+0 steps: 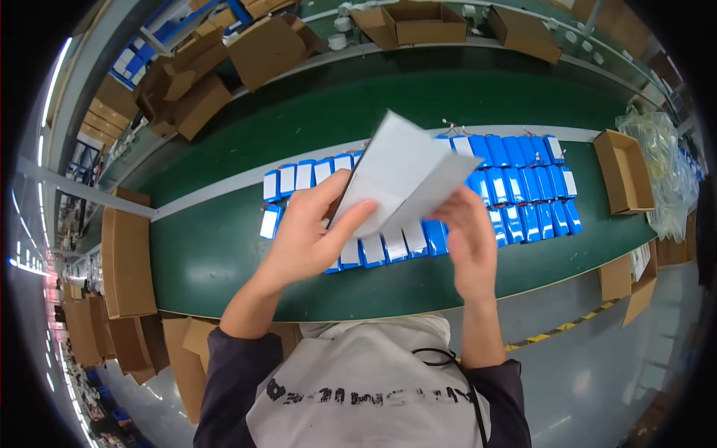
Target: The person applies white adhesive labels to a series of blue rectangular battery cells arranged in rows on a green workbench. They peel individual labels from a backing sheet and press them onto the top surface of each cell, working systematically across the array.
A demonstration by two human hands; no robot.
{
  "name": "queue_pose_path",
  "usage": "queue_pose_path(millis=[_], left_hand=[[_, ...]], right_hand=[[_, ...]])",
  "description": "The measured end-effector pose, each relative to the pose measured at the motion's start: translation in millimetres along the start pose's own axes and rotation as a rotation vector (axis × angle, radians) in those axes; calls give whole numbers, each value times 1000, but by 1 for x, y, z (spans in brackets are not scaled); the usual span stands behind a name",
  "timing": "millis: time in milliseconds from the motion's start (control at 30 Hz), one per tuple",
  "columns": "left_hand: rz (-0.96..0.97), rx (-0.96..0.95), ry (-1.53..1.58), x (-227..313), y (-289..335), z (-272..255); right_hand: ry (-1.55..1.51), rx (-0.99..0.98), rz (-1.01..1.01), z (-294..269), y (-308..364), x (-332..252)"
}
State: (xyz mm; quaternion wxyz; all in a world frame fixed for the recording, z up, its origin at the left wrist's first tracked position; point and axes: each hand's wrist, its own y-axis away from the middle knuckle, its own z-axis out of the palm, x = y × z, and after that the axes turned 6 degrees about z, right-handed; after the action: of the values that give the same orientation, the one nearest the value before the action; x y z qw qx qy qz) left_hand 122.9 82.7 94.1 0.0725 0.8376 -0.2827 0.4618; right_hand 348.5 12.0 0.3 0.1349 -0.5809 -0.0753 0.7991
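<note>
My left hand (306, 233) grips a stack of white paper sheets (388, 160), thumb on top and fingers beneath. The stack is tilted above the bench, and on its right a flap (441, 187) stands up at an angle from the rest. Close against the flap's lower right edge is my right hand (472, 243), its fingers curled and smeared by motion. Whether they grip the flap cannot be made out. Below both hands lie rows of blue wrapped battery packs (515, 187); some carry white labels (393, 245). The paper and my hands hide the middle of the rows.
The green bench (216, 261) has a pale rail (202, 196) along its back. An open cardboard box (624, 172) and clear plastic bags (657, 179) are at its right end. A tall carton (128, 261) stands left. More cartons (265, 48) line the far side.
</note>
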Motion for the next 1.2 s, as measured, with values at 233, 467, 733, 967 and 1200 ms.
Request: queue_pose_path(millis=[233,467,733,967,1200], left_hand=[[214,75,410,25,-10,-1],[142,250,588,11,-15,6],[221,35,646,-16,5,27],[105,12,638,-24,-1,28],[326,38,474,-18,-10,36]], right_hand=[[-103,120,28,47,-13,-32],[158,-74,183,36,-2,-20],[-87,105,0,55,-11,-18],[273,430,-191,56,-24,7],[95,110,56,64,-9,-21]])
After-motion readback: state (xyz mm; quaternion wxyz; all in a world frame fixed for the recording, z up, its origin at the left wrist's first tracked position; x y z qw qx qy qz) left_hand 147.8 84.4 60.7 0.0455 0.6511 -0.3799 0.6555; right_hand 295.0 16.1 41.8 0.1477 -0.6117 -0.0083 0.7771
